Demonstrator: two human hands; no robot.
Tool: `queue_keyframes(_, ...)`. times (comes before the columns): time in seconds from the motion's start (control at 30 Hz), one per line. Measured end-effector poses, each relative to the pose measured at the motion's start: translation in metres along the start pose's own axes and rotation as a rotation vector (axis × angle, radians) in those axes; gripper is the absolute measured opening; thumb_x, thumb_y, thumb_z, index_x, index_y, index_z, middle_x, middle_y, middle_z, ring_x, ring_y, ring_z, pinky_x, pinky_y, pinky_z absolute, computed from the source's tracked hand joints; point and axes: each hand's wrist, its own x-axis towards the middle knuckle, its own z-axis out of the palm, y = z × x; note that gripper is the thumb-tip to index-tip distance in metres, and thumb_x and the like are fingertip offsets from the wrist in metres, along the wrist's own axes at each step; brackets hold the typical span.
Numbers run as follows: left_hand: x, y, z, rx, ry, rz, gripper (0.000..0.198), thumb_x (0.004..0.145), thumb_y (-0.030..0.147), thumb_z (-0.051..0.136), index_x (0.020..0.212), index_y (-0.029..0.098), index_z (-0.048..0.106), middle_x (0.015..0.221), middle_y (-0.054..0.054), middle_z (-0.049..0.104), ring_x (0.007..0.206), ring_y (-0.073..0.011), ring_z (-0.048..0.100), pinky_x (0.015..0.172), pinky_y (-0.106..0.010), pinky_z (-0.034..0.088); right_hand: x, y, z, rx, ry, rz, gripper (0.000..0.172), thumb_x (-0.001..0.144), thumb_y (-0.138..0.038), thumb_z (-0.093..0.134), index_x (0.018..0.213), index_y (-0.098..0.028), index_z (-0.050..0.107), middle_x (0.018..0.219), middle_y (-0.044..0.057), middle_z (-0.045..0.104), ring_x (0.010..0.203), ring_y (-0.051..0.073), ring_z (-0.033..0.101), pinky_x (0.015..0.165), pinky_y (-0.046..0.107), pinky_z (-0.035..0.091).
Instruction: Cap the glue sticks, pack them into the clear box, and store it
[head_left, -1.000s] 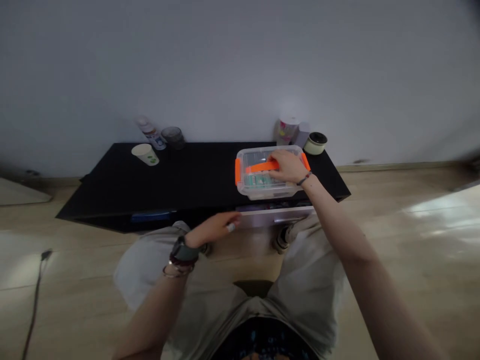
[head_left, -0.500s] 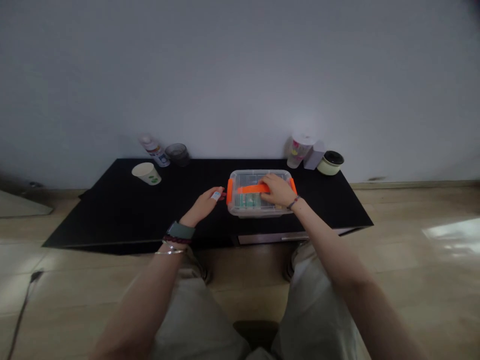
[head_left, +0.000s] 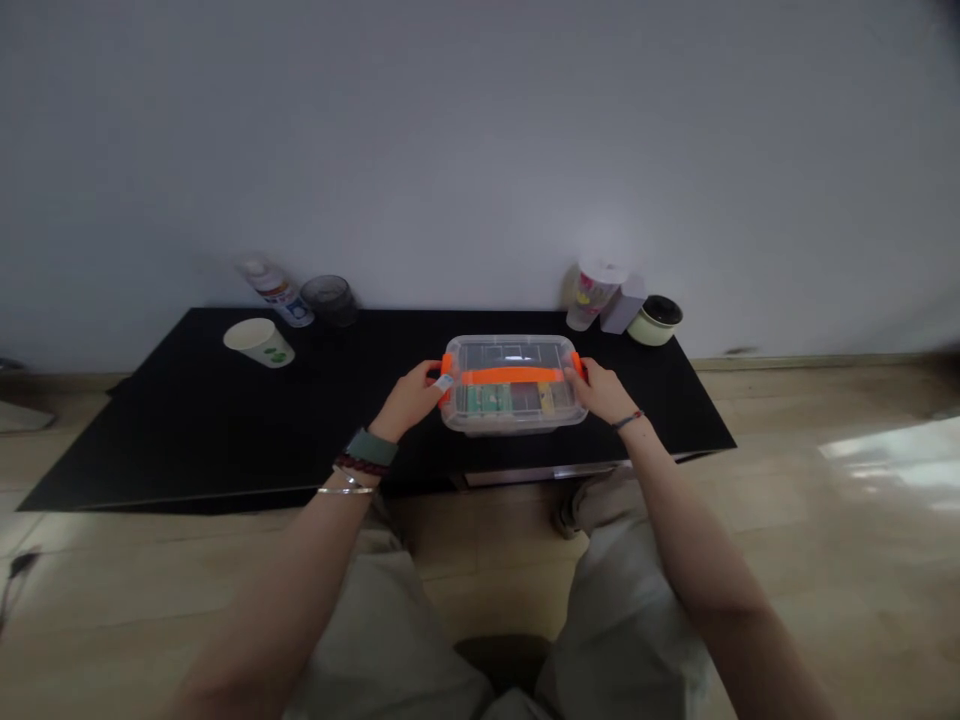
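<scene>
Box (head_left: 525, 412), clear plastic, lidded, on the black cabinet top (head_left: 315, 420), just right of frame centre, near the front edge. Orange handle (head_left: 514, 376) lies across the lid. Through the plastic: a green item (head_left: 489, 398) and a yellow one (head_left: 546, 398).

Left hand (head_left: 411, 402) at the box's left end, fingers bent round the orange latch (head_left: 447, 365), thumb with a white patch by it. Right hand (head_left: 606, 394) mirrors this at the right latch (head_left: 576, 362), grip narrow. Both hands appear to hold the box by its ends; whether either latch is fastened, cannot tell.

Step in hand, as judged: a two-handed grip on the latched ends. Next move would call for even pressure from both sides, to keep the box from skewing or sliding.

Markings: spray can (head_left: 279, 294), upper left, printed label, too blurred to read. Paper cup (head_left: 259, 342) in front of it, green leaf print, no words made out. Tall cup (head_left: 591, 296), upper right, pink and yellow print, no legible text. Jar (head_left: 654, 322) beyond: no brand visible. Nothing readable on the lid.
</scene>
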Motion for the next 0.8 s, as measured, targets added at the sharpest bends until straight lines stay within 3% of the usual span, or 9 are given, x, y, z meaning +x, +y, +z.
queue_keyframes(0.13, -0.004, 0.005, 0.0, 0.066, 0.01, -0.012, 0.05, 0.087, 0.043, 0.051, 0.125, 0.014, 0.063, 0.099, -0.011, 0.073, 0.091, -0.0265, 0.068, 0.082, -0.036, 0.051, 0.01, 0.007, 0.011, 0.026, 0.031, 0.005, 0.039, 0.103, -0.035, 0.03, 0.116, -0.013, 0.06, 0.105, 0.019, 0.072, 0.093, 0.03, 0.07, 0.077, 0.033, 0.048)
queue_keyframes(0.27, -0.008, 0.009, -0.001, 0.149, 0.016, -0.02, 0.047, 0.09, 0.04, 0.046, 0.128, 0.016, 0.061, 0.105, -0.012, 0.073, 0.094, -0.0276, 0.068, 0.083, -0.035, 0.05, 0.022, 0.025, 0.012, 0.199, -0.063, 0.051, 0.041, 0.102, -0.029, 0.026, 0.109, -0.015, 0.064, 0.094, 0.014, 0.073, 0.084, 0.024, 0.07, 0.074, 0.034, 0.053)
queue_keyframes(0.37, -0.012, 0.016, -0.001, 0.256, -0.005, -0.023, 0.046, 0.092, 0.037, 0.044, 0.131, 0.018, 0.059, 0.111, -0.013, 0.072, 0.103, -0.0305, 0.067, 0.086, -0.037, 0.049, 0.025, 0.025, 0.006, 0.208, 0.171, 0.025, 0.038, 0.099, -0.031, 0.035, 0.123, -0.013, 0.059, 0.106, 0.015, 0.071, 0.096, 0.025, 0.067, 0.084, 0.038, 0.052)
queue_keyframes(0.43, -0.015, 0.022, -0.002, 0.359, -0.014, -0.043, 0.047, 0.094, 0.035, 0.042, 0.135, 0.019, 0.056, 0.115, -0.016, 0.071, 0.107, -0.0338, 0.066, 0.087, -0.04, 0.049, 0.024, 0.012, 0.003, 0.205, 0.322, -0.153, 0.04, 0.098, -0.035, 0.039, 0.127, -0.012, 0.056, 0.114, 0.016, 0.067, 0.104, 0.025, 0.063, 0.091, 0.038, 0.049)
queue_keyframes(0.53, -0.018, 0.025, -0.002, 0.446, -0.016, -0.065, 0.048, 0.095, 0.036, 0.038, 0.138, 0.018, 0.053, 0.116, -0.02, 0.07, 0.107, -0.037, 0.066, 0.088, -0.044, 0.048, 0.021, -0.018, 0.004, 0.156, 0.24, -0.525, 0.038, 0.098, -0.042, 0.046, 0.119, -0.016, 0.063, 0.114, 0.014, 0.066, 0.11, 0.025, 0.058, 0.097, 0.039, 0.044)
queue_keyframes(0.63, -0.015, 0.013, 0.0, 0.356, -0.008, -0.059, 0.046, 0.095, 0.036, 0.038, 0.135, 0.02, 0.055, 0.115, -0.017, 0.071, 0.106, -0.036, 0.066, 0.089, -0.045, 0.048, 0.021, -0.044, 0.011, 0.044, 0.112, -0.661, 0.041, 0.093, -0.051, 0.056, 0.115, -0.017, 0.066, 0.112, 0.012, 0.067, 0.109, 0.027, 0.056, 0.097, 0.041, 0.04)
queue_keyframes(0.8, 0.001, -0.022, 0.014, -0.102, -0.031, 0.038, 0.041, 0.093, 0.041, 0.036, 0.111, 0.017, 0.065, 0.109, -0.011, 0.072, 0.1, -0.0262, 0.066, 0.091, -0.038, 0.049, 0.027, -0.062, 0.022, -0.044, 0.093, -0.607, 0.051, 0.086, -0.061, 0.064, 0.11, -0.016, 0.067, 0.107, 0.011, 0.067, 0.103, 0.027, 0.056, 0.091, 0.039, 0.037)
